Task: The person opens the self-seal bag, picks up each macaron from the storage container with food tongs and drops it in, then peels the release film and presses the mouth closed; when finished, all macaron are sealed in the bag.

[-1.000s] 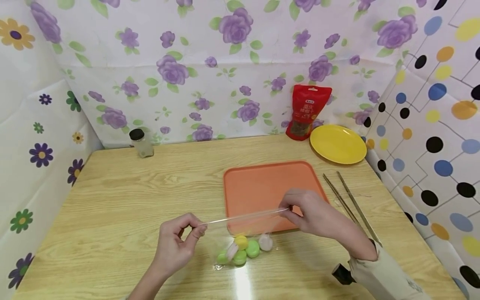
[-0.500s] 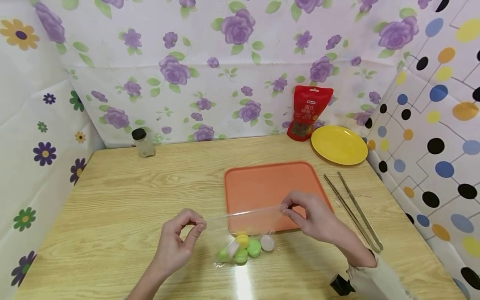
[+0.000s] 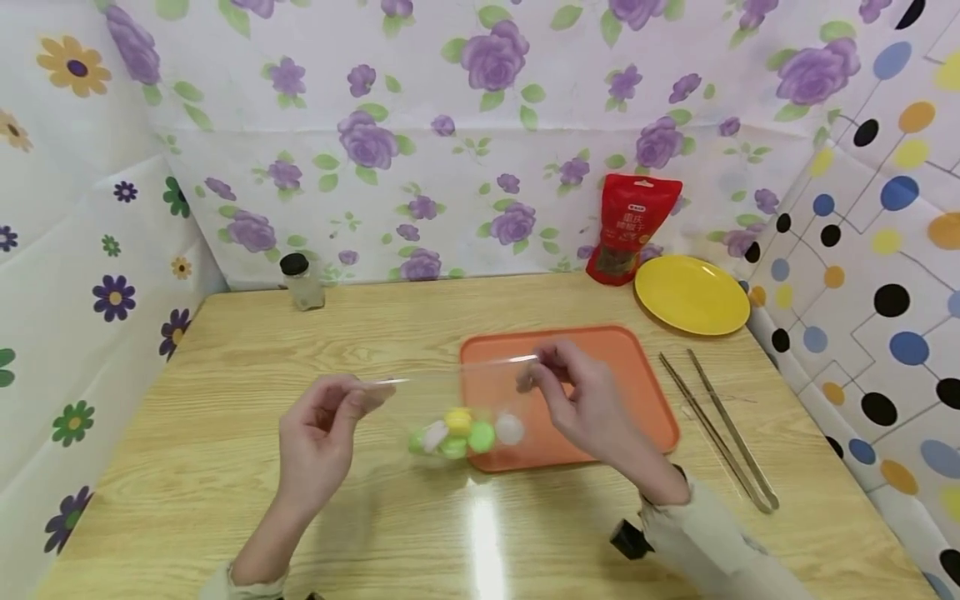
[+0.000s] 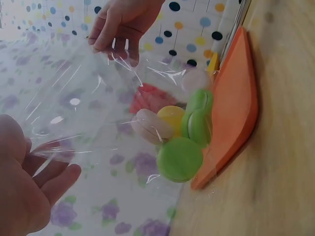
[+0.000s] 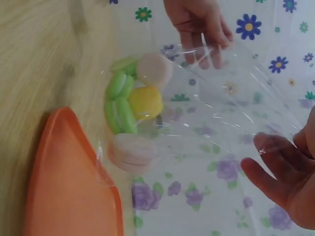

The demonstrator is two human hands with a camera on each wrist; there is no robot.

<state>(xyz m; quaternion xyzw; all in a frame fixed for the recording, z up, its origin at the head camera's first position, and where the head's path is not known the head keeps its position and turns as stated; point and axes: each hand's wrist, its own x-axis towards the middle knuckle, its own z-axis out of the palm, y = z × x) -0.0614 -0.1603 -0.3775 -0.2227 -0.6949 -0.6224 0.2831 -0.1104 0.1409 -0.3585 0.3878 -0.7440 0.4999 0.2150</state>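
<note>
A clear plastic bag [image 4: 74, 105] hangs between both hands, holding several macarons: green ones [image 4: 180, 160], a yellow one [image 4: 170, 117] and pale pinkish ones [image 4: 149, 125] gathered at its bottom. My left hand [image 3: 318, 433] pinches the left end of the bag's top edge between thumb and fingers. The right end is pinched by my right hand [image 3: 585, 400], over the orange tray [image 3: 645, 400]. In the head view the macarons overlap the tray's near left corner, and both wrist views show them raised from the table.
Metal tongs [image 3: 731, 433] lie right of the tray. Behind them, a yellow plate [image 3: 692, 294] rests near a red pouch [image 3: 633, 225] standing by the floral backdrop. A small black-lidded jar [image 3: 303, 283] stands at the back left of the wooden table [image 3: 225, 417].
Both hands have moved away from the table's front and leftward with the bag. The macarons have shifted off the tabletop toward the tray's near left corner. The head view has turned slightly left.
</note>
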